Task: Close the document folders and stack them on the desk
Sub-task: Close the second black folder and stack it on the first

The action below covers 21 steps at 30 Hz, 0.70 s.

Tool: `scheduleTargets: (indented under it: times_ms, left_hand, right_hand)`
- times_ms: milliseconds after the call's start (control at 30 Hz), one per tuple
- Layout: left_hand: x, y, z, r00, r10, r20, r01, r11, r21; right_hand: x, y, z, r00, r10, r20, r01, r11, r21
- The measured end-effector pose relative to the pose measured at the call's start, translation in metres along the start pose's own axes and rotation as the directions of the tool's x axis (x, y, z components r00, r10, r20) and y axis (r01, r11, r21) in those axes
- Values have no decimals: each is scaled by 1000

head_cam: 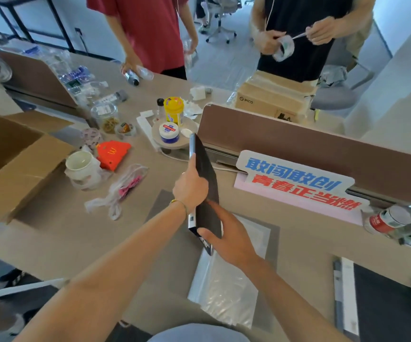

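A black document folder stands nearly on edge above the desk, its covers brought together. My left hand grips its spine side from the left. My right hand presses flat on the black cover near the lower end. Beneath it an open grey folder lies flat on the desk with clear plastic sleeves showing. Another dark folder lies at the right edge of the desk.
An open cardboard box sits at left. A white mug, orange carton, plastic bag, jars and bottles crowd the far desk. A brown divider with a slogan sign runs right. Two people stand behind.
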State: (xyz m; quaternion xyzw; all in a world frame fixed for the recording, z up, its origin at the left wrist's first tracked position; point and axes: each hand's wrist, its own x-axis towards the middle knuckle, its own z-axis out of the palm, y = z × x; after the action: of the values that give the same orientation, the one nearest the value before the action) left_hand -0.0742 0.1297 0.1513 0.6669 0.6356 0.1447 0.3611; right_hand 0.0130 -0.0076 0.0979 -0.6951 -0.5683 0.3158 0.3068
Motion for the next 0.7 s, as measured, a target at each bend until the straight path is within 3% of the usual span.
scheduleTargets:
  times_ms: [200, 367, 433, 500, 567, 633, 700]
  left_hand:
    - [12, -14, -14, 993, -119, 21, 119, 932, -342]
    - [13, -23, -16, 969, -240, 59, 229, 783, -579]
    - [6, -22, -13, 971, -214, 110, 233, 726, -647]
    - [-4, -23, -8, 989, -125, 81, 149, 801, -579]
    - [-18, -24, -6, 999, 31, -40, -46, 886, -462]
    - [-27, -26, -8, 957, 254, -140, -286, 902, -324]
    - [-28, -27, -9, 909, 399, -123, -417, 885, -208]
  right_hand:
    - [0, -8, 0, 998, -61, 10, 62, 992, -110]
    - [4, -7, -10, 958, -175, -229, 132, 972, -194]
    - [11, -10, -18, 931, -221, -289, 169, 966, -195]
    - [18, -19, -28, 915, -225, -334, 174, 969, -176]
    - [25, -29, -38, 903, -211, -374, 154, 972, -176]
    - [35, -36, -49, 881, -251, -400, 169, 959, -229]
    - [44, -41, -61, 876, -280, -393, 169, 941, -294]
